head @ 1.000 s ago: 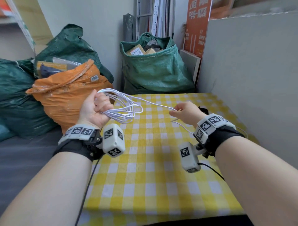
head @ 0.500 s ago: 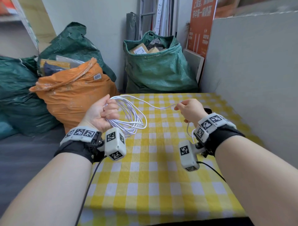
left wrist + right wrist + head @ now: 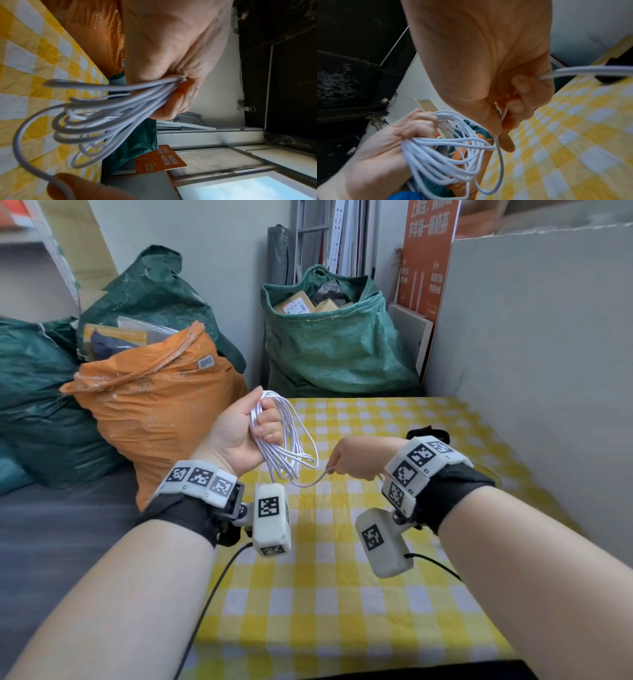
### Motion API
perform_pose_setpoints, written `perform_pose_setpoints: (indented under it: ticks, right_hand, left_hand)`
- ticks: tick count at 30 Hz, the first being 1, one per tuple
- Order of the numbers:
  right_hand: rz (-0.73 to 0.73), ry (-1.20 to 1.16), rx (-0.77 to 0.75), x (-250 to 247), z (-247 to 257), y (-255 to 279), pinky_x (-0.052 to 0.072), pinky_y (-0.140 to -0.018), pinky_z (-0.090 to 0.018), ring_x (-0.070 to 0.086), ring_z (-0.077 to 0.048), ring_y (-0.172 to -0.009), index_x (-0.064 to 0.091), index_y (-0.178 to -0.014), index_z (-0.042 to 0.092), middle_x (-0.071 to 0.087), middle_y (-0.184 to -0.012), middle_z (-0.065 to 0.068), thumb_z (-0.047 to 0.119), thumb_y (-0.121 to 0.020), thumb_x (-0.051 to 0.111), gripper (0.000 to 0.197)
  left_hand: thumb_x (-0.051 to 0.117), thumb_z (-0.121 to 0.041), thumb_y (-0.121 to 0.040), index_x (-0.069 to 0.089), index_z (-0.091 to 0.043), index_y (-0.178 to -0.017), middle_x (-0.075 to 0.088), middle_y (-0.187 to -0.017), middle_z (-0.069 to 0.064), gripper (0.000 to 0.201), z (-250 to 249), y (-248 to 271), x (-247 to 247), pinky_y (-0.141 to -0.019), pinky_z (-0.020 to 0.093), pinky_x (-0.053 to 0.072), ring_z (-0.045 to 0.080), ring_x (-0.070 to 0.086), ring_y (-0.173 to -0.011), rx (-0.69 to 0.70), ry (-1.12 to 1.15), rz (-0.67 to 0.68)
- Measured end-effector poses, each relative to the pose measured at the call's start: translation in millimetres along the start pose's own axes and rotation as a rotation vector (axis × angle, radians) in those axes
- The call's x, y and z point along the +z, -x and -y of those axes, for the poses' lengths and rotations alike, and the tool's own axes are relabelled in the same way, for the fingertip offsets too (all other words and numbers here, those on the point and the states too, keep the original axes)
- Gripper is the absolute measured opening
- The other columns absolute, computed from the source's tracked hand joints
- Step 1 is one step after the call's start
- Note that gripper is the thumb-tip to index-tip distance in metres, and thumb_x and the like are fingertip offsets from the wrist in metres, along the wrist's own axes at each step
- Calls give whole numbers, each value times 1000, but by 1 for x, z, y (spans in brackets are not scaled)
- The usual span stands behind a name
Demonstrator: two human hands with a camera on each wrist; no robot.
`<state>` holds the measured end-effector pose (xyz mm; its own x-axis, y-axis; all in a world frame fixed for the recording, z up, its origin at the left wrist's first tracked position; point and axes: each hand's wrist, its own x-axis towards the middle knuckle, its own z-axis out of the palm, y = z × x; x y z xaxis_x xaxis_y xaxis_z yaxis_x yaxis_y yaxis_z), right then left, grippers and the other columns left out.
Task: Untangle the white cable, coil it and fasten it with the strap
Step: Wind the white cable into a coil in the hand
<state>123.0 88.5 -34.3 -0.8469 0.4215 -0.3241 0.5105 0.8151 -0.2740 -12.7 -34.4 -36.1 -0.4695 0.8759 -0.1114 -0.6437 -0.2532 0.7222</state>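
Left grip: my left hand (image 3: 245, 436) is fisted round the gathered loops of the white cable (image 3: 291, 446), held up above the worktop (image 3: 342, 594) so they hang free and stay stacked.
Right grip: my right hand (image 3: 359, 457) pinches the loose run just beside the bundle, feeding it in for the next turn, I judge.
Cable look: thin, smooth, several uneven loops fanning below my fist; a tail trails behind my right hand.
Strap: I cannot pick it out for certain.
Progress: mostly coiled, not yet fastened.
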Motion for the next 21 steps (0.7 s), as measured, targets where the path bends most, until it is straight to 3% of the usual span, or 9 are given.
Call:
perform_pose_setpoints:
  ticks: [3, 7, 9, 11, 13, 15, 19, 21]
  right_hand:
    - [17, -63, -79, -2, 8, 6, 35, -45, -17, 40, -10, -51, 64, -117, 7, 51, -69, 1, 12, -97, 47, 27]
    - [-70, -336, -155, -6, 16, 11, 48, -47, -18, 57, -10, -51, 68, -82, 7, 67, -70, -7, 7, -83, 69, 1]
    - [-132, -439, -179, -7, 17, 10, 52, -48, -22, 61, -16, -53, 55, -70, 8, 67, -71, -11, 2, -78, 73, 20]
    - [-182, -547, -206, -7, 17, 9, 54, -52, -26, 63, -18, -55, 44, -64, 9, 66, -72, -6, -1, -75, 74, 34]
    - [-187, -630, -238, -6, 17, 8, 56, -56, -30, 64, -11, -52, 42, -62, 9, 68, -86, -6, -4, -74, 74, 37]
    - [-143, -676, -248, -7, 16, 9, 57, -62, -29, 64, -14, -57, 48, -67, 8, 68, -88, -15, -7, -75, 71, 29]
    - [4, -783, -247, -8, 14, 12, 57, -62, -23, 65, -20, -69, 54, -84, 7, 65, -88, -16, -18, -77, 61, 26]
    - [-14, -759, -258, -8, 14, 12, 58, -65, -26, 64, -24, -73, 54, -84, 8, 65, -90, -17, -18, -77, 61, 27]
  left_hand:
    - [36, -36, -98, 42, -19, -69, 34, -49, -7, 34, 8, -2, 5, -45, 18, 37, 7, 37, -40, 43, -82, -29]
    - [39, -30, -99, 42, -18, -70, 41, -56, -3, 32, 20, -3, 14, -67, 29, 46, 11, 51, -53, 98, -196, -105]
    - [40, -28, -100, 43, -16, -72, 45, -62, 1, 31, 25, -3, 18, -63, 35, 51, 16, 54, -62, 136, -294, -135]
    - [41, -26, -100, 44, -13, -76, 50, -65, 5, 27, 30, -3, 22, -54, 36, 52, 19, 58, -59, 159, -353, -153]
    - [41, -24, -100, 44, -11, -79, 51, -65, 8, 25, 33, -4, 26, -46, 34, 50, 19, 58, -47, 179, -405, -178]
    - [42, -23, -100, 44, -10, -81, 49, -69, 9, 23, 34, -4, 28, -42, 31, 48, 18, 56, -41, 199, -476, -217]
    - [43, -24, -99, 45, -13, -83, 48, -73, 8, 19, 34, -8, 25, -43, 31, 48, 18, 55, -42, 191, -601, -281]
    - [41, -23, -100, 44, -12, -82, 46, -72, 10, 22, 34, -9, 24, -42, 29, 48, 20, 55, -44, 183, -655, -283]
